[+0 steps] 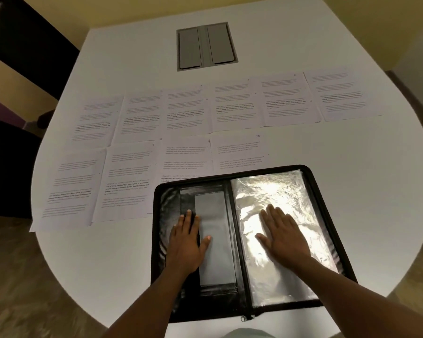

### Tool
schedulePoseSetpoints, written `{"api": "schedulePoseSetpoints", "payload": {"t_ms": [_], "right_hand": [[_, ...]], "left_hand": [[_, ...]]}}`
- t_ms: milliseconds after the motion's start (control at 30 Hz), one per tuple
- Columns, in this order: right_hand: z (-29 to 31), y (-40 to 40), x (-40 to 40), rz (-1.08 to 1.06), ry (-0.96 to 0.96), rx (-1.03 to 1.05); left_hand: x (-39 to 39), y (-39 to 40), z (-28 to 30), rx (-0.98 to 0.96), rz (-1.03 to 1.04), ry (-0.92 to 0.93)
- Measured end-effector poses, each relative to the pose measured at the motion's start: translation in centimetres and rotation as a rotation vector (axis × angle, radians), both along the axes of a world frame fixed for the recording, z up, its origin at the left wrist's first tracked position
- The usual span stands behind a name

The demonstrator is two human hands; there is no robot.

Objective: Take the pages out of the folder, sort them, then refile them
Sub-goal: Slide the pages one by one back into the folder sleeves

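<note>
A black zip folder (327, 203) lies open at the near edge of the white table. Its right half holds shiny clear plastic sleeves (279, 191); its left half has a grey pocket panel (213, 215). My left hand (187, 242) rests flat on the left half, fingers apart. My right hand (285, 234) lies flat on the plastic sleeves, fingers spread. Neither hand holds anything. Several printed pages (188, 111) are laid out in two rows beyond the folder. The far edge of the folder overlaps the near-row pages, including the one marked 10 (239, 152).
A grey double-flap cable hatch (205, 46) is set into the table (364, 154) behind the pages. A dark chair (7, 164) stands at the left. The leftmost near-row page (69, 191) hangs slightly over the table edge.
</note>
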State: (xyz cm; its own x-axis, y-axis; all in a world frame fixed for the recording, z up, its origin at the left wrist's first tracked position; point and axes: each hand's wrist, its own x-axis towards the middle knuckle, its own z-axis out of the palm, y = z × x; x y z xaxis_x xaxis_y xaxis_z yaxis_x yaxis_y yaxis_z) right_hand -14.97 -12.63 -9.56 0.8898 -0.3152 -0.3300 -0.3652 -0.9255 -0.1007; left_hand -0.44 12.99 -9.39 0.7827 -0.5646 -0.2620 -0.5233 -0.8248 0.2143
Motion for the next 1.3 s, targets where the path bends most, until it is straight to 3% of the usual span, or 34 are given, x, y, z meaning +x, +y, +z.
{"api": "schedulePoseSetpoints", "payload": {"t_ms": [1300], "right_hand": [[-2.8,0.0,-0.1,-0.042,-0.187,0.010]], "left_hand": [[-0.3,-0.6,-3.1,0.042,-0.038,-0.064]]}}
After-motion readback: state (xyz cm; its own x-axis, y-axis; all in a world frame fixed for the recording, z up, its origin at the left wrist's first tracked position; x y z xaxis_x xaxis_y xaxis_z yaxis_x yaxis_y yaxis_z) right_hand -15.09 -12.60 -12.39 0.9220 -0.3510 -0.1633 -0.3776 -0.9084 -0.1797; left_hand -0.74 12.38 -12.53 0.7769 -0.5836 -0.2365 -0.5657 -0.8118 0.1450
